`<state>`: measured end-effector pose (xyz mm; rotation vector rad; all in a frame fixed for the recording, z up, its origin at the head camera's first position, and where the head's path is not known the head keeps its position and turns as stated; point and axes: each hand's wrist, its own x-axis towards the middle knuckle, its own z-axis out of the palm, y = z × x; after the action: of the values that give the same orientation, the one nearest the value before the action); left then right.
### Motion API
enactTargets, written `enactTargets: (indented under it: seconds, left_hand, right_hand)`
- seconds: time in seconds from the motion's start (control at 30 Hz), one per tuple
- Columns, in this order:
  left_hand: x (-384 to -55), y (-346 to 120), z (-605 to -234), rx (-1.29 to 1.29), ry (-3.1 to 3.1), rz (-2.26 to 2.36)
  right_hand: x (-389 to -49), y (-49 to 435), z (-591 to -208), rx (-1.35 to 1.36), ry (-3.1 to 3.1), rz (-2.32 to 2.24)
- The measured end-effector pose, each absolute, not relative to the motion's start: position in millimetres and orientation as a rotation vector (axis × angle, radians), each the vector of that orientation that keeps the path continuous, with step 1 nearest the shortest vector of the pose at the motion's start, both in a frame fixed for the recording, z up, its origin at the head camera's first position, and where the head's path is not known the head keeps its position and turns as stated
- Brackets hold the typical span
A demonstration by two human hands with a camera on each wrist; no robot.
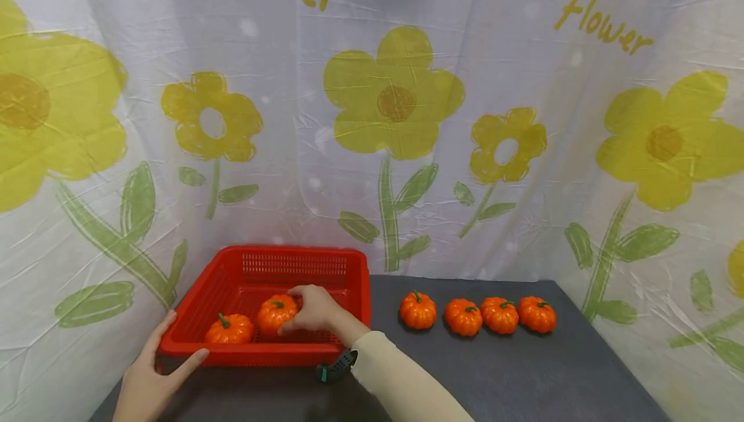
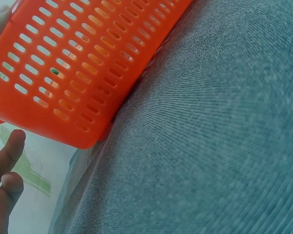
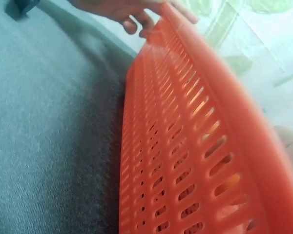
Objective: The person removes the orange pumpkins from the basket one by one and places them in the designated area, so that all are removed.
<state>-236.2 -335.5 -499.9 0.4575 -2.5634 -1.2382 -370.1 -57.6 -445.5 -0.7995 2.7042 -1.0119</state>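
Note:
In the head view a red plastic basket (image 1: pixel 273 357) with slotted walls stands on the dark table. Inside it, at the front left, sits a small orange pumpkin (image 1: pixel 230 329) with a green stem. My right hand (image 1: pixel 316 311) reaches over the front rim and grips a second pumpkin (image 1: pixel 276 316) from its right side, within the basket. My left hand (image 1: pixel 148 370) holds the basket's front left corner, thumb on the front rim and forefinger along the left rim. Through the slots of the basket wall (image 2: pixel 53 53), orange shows in the left wrist view.
Right of the basket, several more pumpkins (image 1: pixel 418 311) stand in a row on the dark grey table (image 1: pixel 465 377). Behind and on both sides hangs a pale curtain (image 1: pixel 302 86) printed with yellow flowers. A dark watch (image 1: pixel 337 366) is on the right wrist.

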Motion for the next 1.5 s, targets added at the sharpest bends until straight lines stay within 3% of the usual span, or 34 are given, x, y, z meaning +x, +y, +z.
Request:
enactTargets:
  seconds: [0.53, 0.9, 1.5]
  left_hand:
    - [-238, -333, -497, 0.52, -2.581, -1.253]
    - [-239, -333, -496, 0.525, -2.596, -1.279]
    - [-237, -330, -496, 0.591, -2.585, -1.254]
  right_hand:
    - [-372, -56, -440, -0.619, 2.617, -1.35]
    - [-363, -48, -431, -0.642, 2.622, -1.381]
    - [-347, 14, -417, -0.765, 2.59, -1.551]
